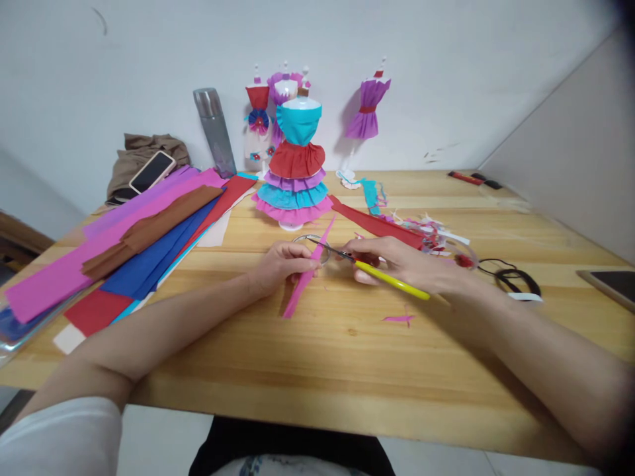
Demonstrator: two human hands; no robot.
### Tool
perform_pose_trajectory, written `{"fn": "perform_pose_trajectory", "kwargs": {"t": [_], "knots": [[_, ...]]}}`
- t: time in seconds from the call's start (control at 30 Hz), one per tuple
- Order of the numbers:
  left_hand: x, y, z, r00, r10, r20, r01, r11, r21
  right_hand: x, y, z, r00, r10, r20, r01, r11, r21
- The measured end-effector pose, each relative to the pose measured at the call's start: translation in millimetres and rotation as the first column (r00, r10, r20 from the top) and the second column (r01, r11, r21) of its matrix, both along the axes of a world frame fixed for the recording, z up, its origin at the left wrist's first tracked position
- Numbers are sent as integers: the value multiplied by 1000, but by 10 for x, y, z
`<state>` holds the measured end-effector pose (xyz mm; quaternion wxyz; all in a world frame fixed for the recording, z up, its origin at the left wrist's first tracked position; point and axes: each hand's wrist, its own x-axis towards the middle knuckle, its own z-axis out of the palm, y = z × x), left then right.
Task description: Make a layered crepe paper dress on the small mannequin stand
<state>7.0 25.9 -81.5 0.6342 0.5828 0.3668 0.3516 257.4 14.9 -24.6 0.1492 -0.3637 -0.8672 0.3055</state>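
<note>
My left hand [285, 268] pinches a narrow pink paper strip [296, 295] between thumb and fingers. The strip stands slantwise, its thin upper end pointing at the dressed doll form. In my right hand [397, 261] is a pair of scissors with a yellow handle [391, 281]. Its dark blades reach left to the strip, near the left fingertips; whether they touch the paper cannot be told. A clear ring, apparently a tape roll [325, 254], lies behind the strip. Just beyond stands a dress form [297, 158] in tiered turquoise, red, purple and pink paper.
Stacked coloured paper sheets [163, 244] cover the left side, near a phone [153, 172] and a grey bottle [215, 132]. More dressed forms, including a purple one [370, 109], stand by the wall. Right lie a red strip [380, 223], paper scraps [436, 235] and a black cord [518, 281].
</note>
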Motion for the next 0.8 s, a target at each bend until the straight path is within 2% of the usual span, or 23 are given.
{"fn": "perform_pose_trajectory", "kwargs": {"t": [0.1,0.3,0.63,0.8], "knots": [[1,0,0,1000,5,-5,-5,1000,-4,4,1,14,1000,17,24,-16,999,-35],[-1,29,-28,1000,12,-2,-11,1000,8,16,7,-3,999,-5,-38,0,993,-117],[-2,53,-63,1000,3,-8,-3,1000,-11,49,22,-54,996,-37,-76,24,984,-176],[0,68,-78,1000,13,6,-13,1000,-4,34,15,-79,981,-86,-177,44,972,-231]]}}
